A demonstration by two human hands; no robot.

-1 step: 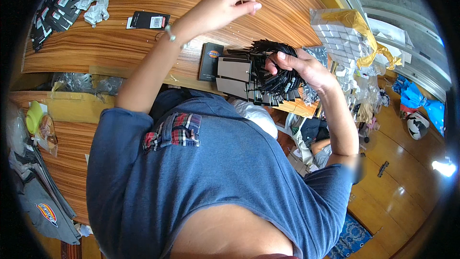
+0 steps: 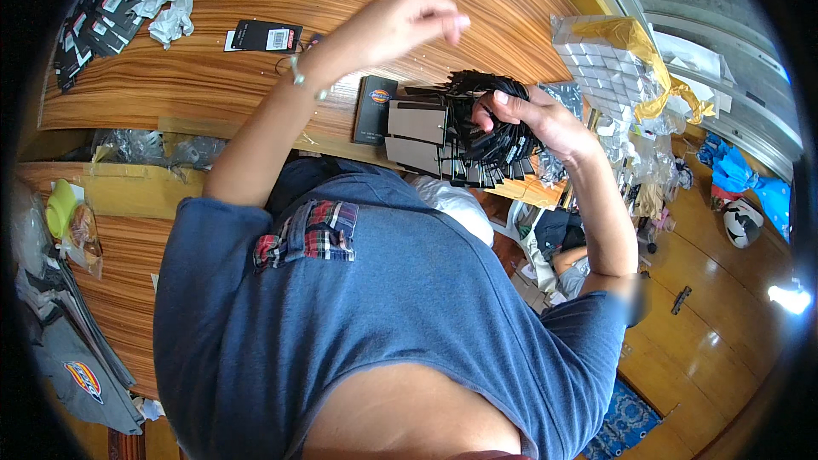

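My right hand (image 2: pixel 545 123) grips a thick bunch of black cord loops (image 2: pixel 503 143) at the table's near edge. From the loops fans a stack of hang tags (image 2: pixel 416 119), their pale faces and black edges showing. A single black hang tag (image 2: pixel 375 111) lies just left of the stack. My left hand (image 2: pixel 409 27), with a bracelet on its wrist, hovers over the wood table farther away. Its fingers are curled, thumb near the fingertips, slightly blurred; I cannot make out whether anything is between them. Beyond that wrist lies a black tag with a white barcode label (image 2: pixel 267 37).
A heap of black tags (image 2: pixel 100 30) and crumpled white strips (image 2: pixel 175 17) sit at the far left. A clear bag of small grey-white pieces (image 2: pixel 609 64) stands at the right beside the window frame. Grey garments (image 2: pixel 77 366) hang over the left side.
My left hand has shifted slightly down and toward the right, nearer me. The right hand and the bunch of tags stay in place.
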